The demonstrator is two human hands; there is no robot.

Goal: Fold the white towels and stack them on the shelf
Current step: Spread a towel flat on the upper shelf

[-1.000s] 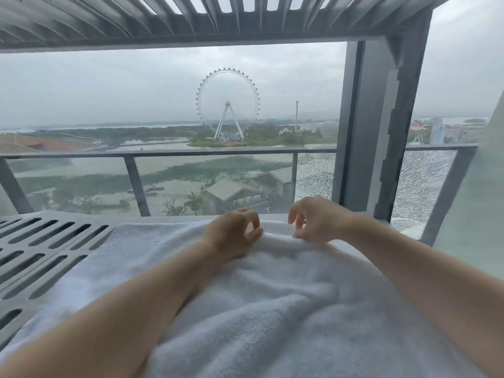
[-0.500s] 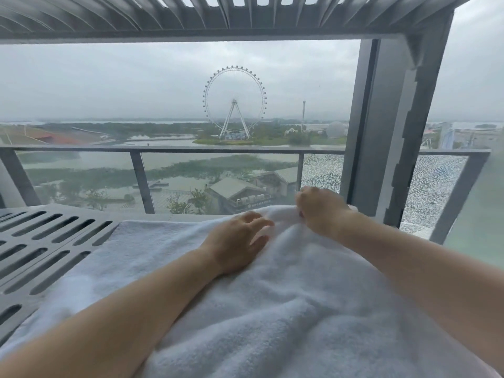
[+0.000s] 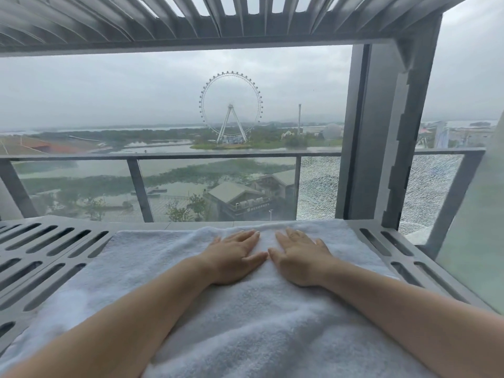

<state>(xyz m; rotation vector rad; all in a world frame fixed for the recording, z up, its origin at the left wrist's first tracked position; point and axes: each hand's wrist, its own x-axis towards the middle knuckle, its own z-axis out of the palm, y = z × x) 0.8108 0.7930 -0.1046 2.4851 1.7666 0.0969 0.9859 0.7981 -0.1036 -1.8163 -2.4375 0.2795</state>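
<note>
White towel [image 3: 245, 323] lies spread over the grey slotted shelf [image 3: 49, 257], running from nearest me to the shelf's far edge. Both my arms reach fwd over it. L hand [image 3: 234, 255] & R hand [image 3: 300, 257] lie flat, palms down, fingers released, gripping nothing, side by side w/ thumbs nearly touching, pressing the towel near its far edge. Beyond: glass railing [image 3: 163, 156], grey post [image 3: 381, 132], Ferris wheel [image 3: 231, 107], slatted roof [image 3: 191, 17].

I see bare slotted shelf [image 3: 49, 257] open on both sides of the towel [image 3: 245, 323]. Overhead, the slatted upper shelf [image 3: 191, 20] limits lifting, and a grey post [image 3: 381, 137] blocks the far right.
</note>
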